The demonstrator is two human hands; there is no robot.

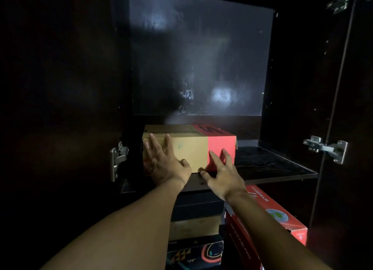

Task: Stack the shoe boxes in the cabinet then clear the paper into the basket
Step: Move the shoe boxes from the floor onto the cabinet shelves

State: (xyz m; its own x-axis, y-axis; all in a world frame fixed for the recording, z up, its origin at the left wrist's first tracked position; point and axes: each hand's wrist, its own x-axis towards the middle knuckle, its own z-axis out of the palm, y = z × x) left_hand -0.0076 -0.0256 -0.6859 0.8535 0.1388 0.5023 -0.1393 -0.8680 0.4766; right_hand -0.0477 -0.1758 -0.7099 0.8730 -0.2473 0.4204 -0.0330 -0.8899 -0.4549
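On the shelf (pixel 272 165) of the cabinet (pixel 201 58), toward its left side: shoe box (pixel 187 148), near the front edge. Flat on its front face: left hand (pixel 163 162) at left, right hand (pixel 224 177) at right, low by the shelf edge. Under the shelf: stack of boxes (pixel 194 225) at centre, leaning box (pixel 282 219) right of it, possibly touching.

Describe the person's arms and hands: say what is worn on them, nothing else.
No sleeve shows: the left forearm and right forearm are bare down to the wrists. The left hand and right hand wear no gloves. No watch, bracelet or ring shows, though the light is dim.
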